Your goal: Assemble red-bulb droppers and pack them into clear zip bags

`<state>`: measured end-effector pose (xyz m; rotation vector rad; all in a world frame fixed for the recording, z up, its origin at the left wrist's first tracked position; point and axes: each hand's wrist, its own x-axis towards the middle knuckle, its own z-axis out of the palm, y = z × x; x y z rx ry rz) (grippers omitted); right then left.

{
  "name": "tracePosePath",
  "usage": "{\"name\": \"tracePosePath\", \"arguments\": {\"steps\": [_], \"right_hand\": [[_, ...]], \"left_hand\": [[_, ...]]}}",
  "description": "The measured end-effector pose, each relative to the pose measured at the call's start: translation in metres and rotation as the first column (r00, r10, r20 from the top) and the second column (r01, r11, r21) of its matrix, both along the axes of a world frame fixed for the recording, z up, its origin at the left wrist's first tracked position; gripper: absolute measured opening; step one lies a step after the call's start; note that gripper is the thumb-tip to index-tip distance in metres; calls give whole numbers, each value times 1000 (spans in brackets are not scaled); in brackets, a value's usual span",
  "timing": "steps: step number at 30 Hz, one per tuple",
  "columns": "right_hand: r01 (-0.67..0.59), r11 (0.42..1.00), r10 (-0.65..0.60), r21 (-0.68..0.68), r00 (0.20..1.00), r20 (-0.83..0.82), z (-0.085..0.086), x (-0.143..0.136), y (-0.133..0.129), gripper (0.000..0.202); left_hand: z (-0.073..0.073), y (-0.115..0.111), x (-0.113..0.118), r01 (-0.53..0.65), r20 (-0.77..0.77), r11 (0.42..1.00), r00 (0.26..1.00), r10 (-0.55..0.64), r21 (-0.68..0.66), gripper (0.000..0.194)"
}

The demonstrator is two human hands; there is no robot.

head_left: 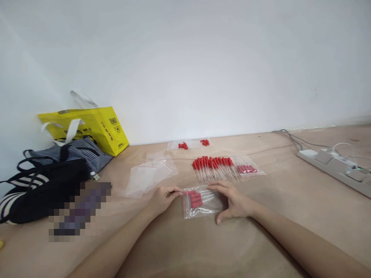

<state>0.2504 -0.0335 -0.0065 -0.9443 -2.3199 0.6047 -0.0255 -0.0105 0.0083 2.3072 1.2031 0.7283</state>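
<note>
Bag (213,207) of red-topped droppers (196,200), head view, lies on table (185,251) between the hands. Good practice: keep it flat, press evenly along the strip edge (185,208). Left hand (165,197): finger and thumb pinching its upper corner. Right hand (234,201): spread wide around its opposite end.

Clear zip-seal bag (206,207) lying on the surface (179,251), red-lined seal (186,206) at its left end, red-bulbed droppers (197,200) side by side inside, bulbs toward the seal, slender clear tubes (209,196) pointing right
</note>
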Motion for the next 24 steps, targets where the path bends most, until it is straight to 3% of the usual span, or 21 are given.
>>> {"name": "tracePosePath", "arguments": {"steps": [4, 7, 10, 15, 24], "right_hand": [[107, 993, -108, 41, 994, 28, 8, 3, -1, 86], [161, 987, -160, -23, 986, 50, 11, 6, 0, 85], [137, 986, -133, -90, 990, 55, 8, 7, 2, 86], [61, 987, -66, -151, 997, -29, 1, 2, 1, 81], [-18, 996, 14, -85, 999, -42, 0, 1, 1, 74]], "left_hand": [[0, 1, -9, 26, -9, 998, 1000, -25, 64, 29], [3, 5, -4, 170, -87, 982, 983, -163, 82, 33], [5, 10, 4, 263, -147, 961, 958, -248, 88, 29], [2, 12, 2, 252, -81, 963, 966, -245, 93, 19], [4, 4, -5, 229, 5, 973, 973, -229, 22, 11]]}}
